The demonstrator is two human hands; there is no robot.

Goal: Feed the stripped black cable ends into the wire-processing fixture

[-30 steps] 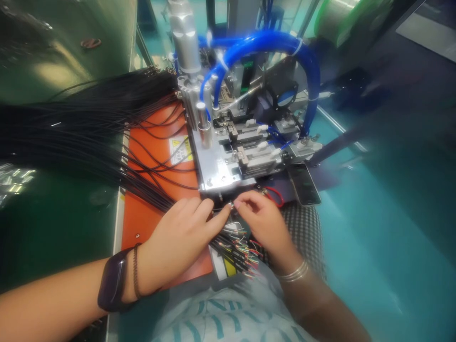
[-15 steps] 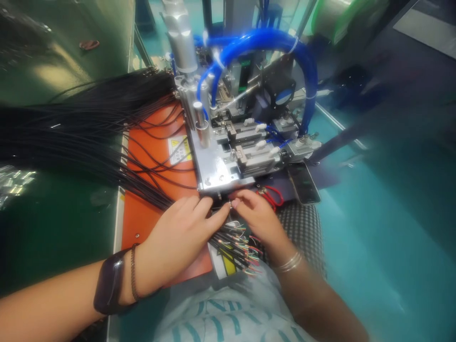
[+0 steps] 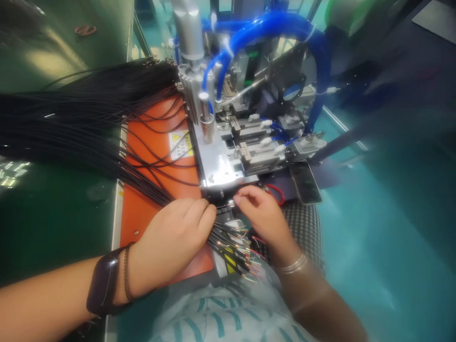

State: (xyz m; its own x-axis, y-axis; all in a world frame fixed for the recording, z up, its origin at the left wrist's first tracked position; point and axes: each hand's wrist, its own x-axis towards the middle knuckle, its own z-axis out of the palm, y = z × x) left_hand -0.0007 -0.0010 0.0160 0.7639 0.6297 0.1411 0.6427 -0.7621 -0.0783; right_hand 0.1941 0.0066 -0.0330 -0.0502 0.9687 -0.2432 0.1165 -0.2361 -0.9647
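Left hand, palm down over the orange panel, is closed around black cables; their stripped ends fan out right of the panel. Right hand, also right of it, curls thumb and forefinger beside a metal piece; blur means gripping cannot be confirmed.

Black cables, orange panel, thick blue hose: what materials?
Black cables: probably plastic-jacketed, satin; thin coloured wires emerge from the ends.
Orange panel: perhaps painted metal, smooth; evenly coloured, screw head visible.
Blue hose: likely plastic, glossy; bright highlights.
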